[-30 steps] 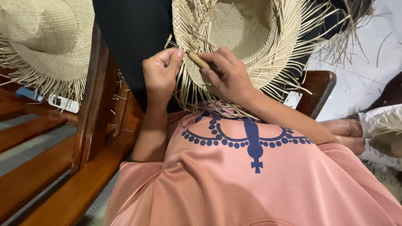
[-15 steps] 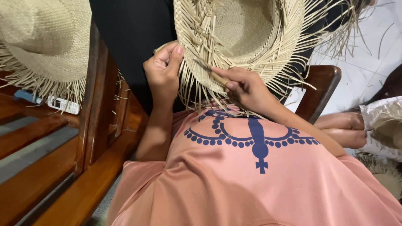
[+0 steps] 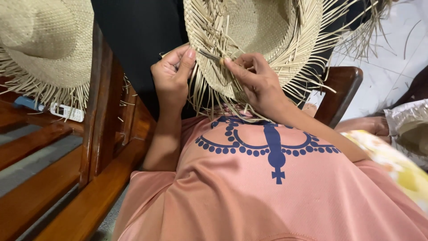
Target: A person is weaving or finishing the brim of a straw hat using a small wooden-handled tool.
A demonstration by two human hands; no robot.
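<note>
step: weaving brim of straw hat (image 3: 267,40), held above lap | left hand (image 3: 171,76) pinches brim edge | right hand (image 3: 256,82) clamped on thin tool (image 3: 209,56) | next: likely needs tool tip threaded under a strand

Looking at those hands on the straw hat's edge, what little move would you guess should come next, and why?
Probably draw the thin tool a little further through the brim. The right hand pinches it with its tip already tucked among the loose strands of the straw hat, while the left hand steadies the brim's edge beside it.
</note>
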